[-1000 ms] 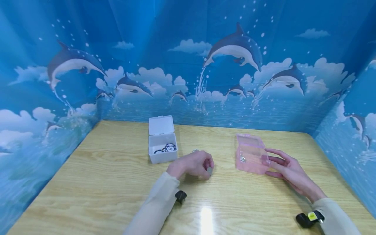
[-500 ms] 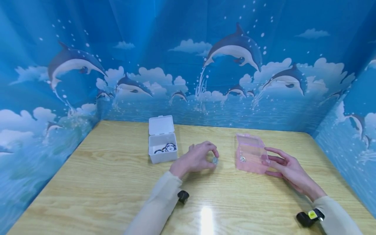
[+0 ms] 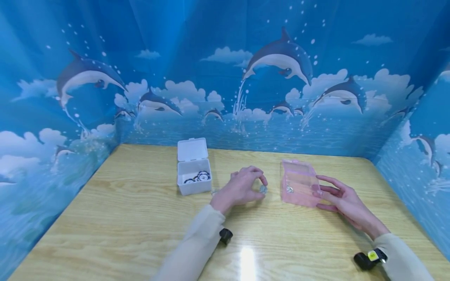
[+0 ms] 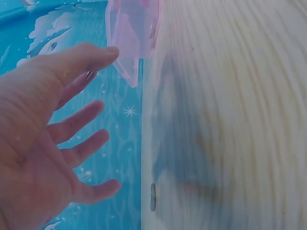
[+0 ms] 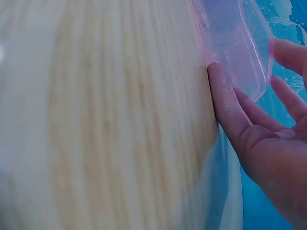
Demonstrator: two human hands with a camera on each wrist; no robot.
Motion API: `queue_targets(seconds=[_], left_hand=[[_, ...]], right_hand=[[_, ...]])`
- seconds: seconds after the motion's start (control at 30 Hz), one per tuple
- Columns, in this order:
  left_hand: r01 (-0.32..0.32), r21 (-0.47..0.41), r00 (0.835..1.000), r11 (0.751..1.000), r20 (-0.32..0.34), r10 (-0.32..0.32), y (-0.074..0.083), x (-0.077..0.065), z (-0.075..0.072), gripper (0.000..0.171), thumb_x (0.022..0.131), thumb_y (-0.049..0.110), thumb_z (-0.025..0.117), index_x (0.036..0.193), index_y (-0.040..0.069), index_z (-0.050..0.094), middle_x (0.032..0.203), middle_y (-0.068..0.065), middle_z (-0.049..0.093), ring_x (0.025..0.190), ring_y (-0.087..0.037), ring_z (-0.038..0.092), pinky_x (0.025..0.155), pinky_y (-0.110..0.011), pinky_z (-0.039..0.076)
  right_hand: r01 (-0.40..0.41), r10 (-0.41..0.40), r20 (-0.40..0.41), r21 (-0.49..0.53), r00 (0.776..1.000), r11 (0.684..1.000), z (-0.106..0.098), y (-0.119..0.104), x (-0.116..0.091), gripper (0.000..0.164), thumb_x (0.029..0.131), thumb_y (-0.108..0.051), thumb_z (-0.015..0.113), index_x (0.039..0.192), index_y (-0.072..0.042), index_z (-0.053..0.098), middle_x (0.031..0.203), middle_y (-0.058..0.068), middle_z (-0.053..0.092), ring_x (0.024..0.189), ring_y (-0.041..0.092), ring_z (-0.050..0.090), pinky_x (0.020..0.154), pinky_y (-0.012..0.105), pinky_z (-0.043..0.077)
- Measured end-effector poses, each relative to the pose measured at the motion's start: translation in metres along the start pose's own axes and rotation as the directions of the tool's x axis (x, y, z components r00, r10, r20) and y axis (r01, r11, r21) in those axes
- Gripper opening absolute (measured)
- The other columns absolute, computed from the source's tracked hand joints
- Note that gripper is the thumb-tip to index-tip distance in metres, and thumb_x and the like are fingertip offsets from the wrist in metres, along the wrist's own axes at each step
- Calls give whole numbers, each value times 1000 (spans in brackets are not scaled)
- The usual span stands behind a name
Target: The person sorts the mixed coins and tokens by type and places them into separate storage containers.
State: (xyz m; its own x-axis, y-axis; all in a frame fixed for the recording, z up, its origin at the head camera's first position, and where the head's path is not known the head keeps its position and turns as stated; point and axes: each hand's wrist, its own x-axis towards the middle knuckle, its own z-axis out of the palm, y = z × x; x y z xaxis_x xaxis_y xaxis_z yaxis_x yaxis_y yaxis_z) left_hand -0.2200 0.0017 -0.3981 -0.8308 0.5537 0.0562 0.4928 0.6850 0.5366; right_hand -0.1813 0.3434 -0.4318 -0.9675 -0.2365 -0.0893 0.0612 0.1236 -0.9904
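Observation:
My left hand pinches a silver coin between thumb and index finger, just above the table left of the pink box. In the left wrist view only the coin's edge shows behind the thumb; the other fingers are spread. The see-through pink box stands with its lid raised, and one silver coin is inside it. My right hand holds the box's right end, thumb at the near side and fingers at the far side. Another coin lies on the table, partly hidden behind my left wrist in the head view.
A white box with its lid up stands to the left, holding several dark-and-white round pieces. The wooden table meets a blue dolphin-printed curtain at the back and sides.
Carrying the coin, my left hand has moved right and slightly away from me, toward the pink box. A coin beside the white box has come into view. My right hand keeps its hold.

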Motion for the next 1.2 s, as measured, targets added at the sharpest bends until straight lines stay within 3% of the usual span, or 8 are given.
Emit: queue_targets(seconds=[0.23,0.5,0.83,1.03,1.2], left_hand=[[1,-14,999,1000,-40,-1,7,4,5,28,87,31,81,113,27,69,150,0,54,140,-26,49,118,-55,38],[-14,-112,998,994,-66,6,14,13,12,30,87,31,81,115,25,69,148,0,55,138,-24,51,118,-56,40],[-23,-213,997,977,-80,6,28,25,25,31,86,31,82,114,25,70,142,1,57,134,-22,53,118,-48,42],[3,-265,996,964,-89,-28,35,31,31,31,86,33,82,115,28,69,147,3,55,139,-23,49,119,-53,40],[21,-315,993,949,-104,-57,38,37,38,29,85,32,83,111,29,70,137,6,58,130,-21,54,112,-46,48]], right_hand=[[-6,6,-3,-9,1000,1000,0,-1,0,65,102,-13,63,159,-11,31,124,-13,70,112,3,69,88,36,64],[-15,15,-4,-13,1000,1000,-1,0,0,65,102,-14,63,159,-11,31,124,-13,70,113,3,69,88,36,64],[-28,27,-5,-20,1000,999,-1,-1,0,65,102,-15,64,159,-13,31,125,-13,70,114,2,68,88,36,64],[-30,30,-6,-18,1000,999,-1,-1,0,65,102,-15,63,159,-13,31,124,-13,70,113,2,68,88,36,64],[-40,40,-8,-25,999,999,-2,-1,0,66,102,-16,63,159,-13,31,125,-13,69,114,2,67,89,36,64]])
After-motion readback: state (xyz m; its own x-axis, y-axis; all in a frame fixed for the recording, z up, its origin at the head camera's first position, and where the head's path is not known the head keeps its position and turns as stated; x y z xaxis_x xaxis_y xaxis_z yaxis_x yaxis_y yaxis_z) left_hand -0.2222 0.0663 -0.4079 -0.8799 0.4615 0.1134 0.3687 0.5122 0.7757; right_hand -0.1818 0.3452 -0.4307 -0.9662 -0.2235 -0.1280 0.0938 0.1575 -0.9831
